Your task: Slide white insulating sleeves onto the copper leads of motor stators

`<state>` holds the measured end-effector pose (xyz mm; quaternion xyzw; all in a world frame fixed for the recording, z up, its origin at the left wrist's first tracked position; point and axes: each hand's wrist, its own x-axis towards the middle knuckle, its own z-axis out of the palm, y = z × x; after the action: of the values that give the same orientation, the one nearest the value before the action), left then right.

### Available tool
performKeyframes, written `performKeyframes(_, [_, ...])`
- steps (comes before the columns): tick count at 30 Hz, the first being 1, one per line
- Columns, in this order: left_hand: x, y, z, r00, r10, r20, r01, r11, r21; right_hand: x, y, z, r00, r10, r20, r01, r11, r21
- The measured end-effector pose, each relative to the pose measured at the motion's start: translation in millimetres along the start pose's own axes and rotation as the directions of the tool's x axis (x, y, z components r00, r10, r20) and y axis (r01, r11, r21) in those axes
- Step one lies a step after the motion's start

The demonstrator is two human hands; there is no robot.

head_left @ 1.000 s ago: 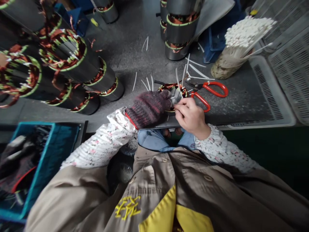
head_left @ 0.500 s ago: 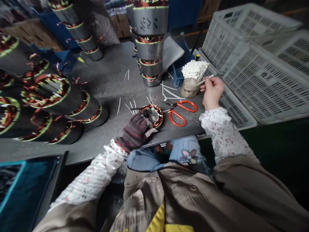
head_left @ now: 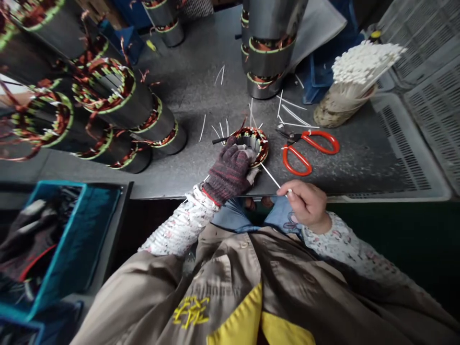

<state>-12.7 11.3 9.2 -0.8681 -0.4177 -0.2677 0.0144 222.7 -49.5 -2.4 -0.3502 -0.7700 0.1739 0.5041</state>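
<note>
My left hand [head_left: 232,170], in a dark knitted glove with light fingertips, grips a motor stator [head_left: 264,152] at the table's front edge. Copper windings and a yellow-green rim show on it; the glove covers its near left side. My bare right hand [head_left: 305,203] pinches a white cable tie [head_left: 271,176] between thumb and fingers, just past the table edge. The tie's far end reaches the stator's lower right rim. Red-handled scissors [head_left: 297,172] lie right of the stator, blades towards it.
Stacked stators [head_left: 158,117] stand at left, another stack [head_left: 268,67] behind. A holder [head_left: 330,106] of upright cable ties and a blue bin [head_left: 316,79] are at right, beside pale plastic crates [head_left: 431,62]. White offcuts [head_left: 293,114] are scattered about. A teal tray [head_left: 77,230] sits lower left.
My right hand has moved from the cable tie holder down towards the stator, bringing a cable tie. My left hand stays on the stator. The camera view has shifted.
</note>
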Motion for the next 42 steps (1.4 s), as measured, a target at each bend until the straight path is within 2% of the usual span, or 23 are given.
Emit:
performKeyframes(4, [-1.2, 1.5, 2.4, 0.999, 0.006, -0.048, -0.006, 1.0, -0.002, 9.1, 1.1, -2.5, 0.992, 0.116, 0.045, -0.117, 0.993, 0.031])
performKeyframes(7, [-0.5, 3.1, 2.3, 0.998, 0.022, -0.065, -0.022, 1.0, -0.007, 12.3, 1.4, -1.9, 0.985, 0.171, 0.024, -0.172, 0.984, 0.045])
performKeyframes(13, [0.3, 1.2, 2.9, 1.0, -0.011, -0.01, 0.011, 1.0, -0.024, 11.0, -0.8, -2.0, 0.977, 0.213, 0.004, -0.212, 0.976, 0.051])
performKeyframes(18, [-0.6, 0.7, 4.9, 0.998, 0.009, -0.065, -0.015, 0.997, -0.081, 25.4, 7.6, 21.0, 0.96, 0.276, -0.058, -0.267, 0.955, 0.126])
performKeyframes(20, [-1.3, 3.5, 5.6, 0.995, -0.035, -0.094, 0.02, 0.987, -0.158, 34.5, 12.1, 33.1, 0.955, 0.289, -0.074, -0.271, 0.944, 0.188])
performKeyframes(23, [-3.1, 8.4, 5.3, 0.988, -0.132, -0.078, 0.106, 0.956, -0.273, 39.6, 13.6, 39.6, 0.952, 0.303, -0.051, -0.282, 0.928, 0.244])
performKeyframes(25, [-4.0, 9.9, 4.1, 0.992, -0.113, -0.063, 0.095, 0.966, -0.239, 34.4, 10.9, 34.4, 0.954, 0.297, -0.034, -0.283, 0.934, 0.217])
performKeyframes(28, [-3.9, 7.9, 2.2, 0.997, -0.023, -0.067, 0.016, 0.994, -0.106, 21.5, 6.4, 21.8, 0.956, 0.292, -0.015, -0.287, 0.948, 0.135])
performKeyframes(31, [-2.5, 3.2, 1.7, 0.998, -0.012, -0.058, 0.007, 0.997, -0.078, 17.5, 6.5, 20.0, 0.947, 0.322, -0.005, -0.319, 0.939, 0.129])
performKeyframes(36, [-2.4, -1.3, 1.7, 0.998, -0.056, -0.011, 0.054, 0.986, -0.16, 38.0, 17.3, 46.2, 0.943, 0.326, -0.07, -0.3, 0.921, 0.248])
performKeyframes(39, [-4.1, -2.0, 2.3, 0.996, -0.084, -0.006, 0.08, 0.968, -0.238, 45.2, 24.9, 58.4, 0.911, 0.406, -0.07, -0.363, 0.871, 0.33])
performKeyframes(42, [-5.5, -3.5, 3.7, 0.995, -0.094, 0.022, 0.094, 0.911, -0.401, 39.9, 29.1, 55.7, 0.877, 0.479, -0.019, -0.439, 0.819, 0.37])
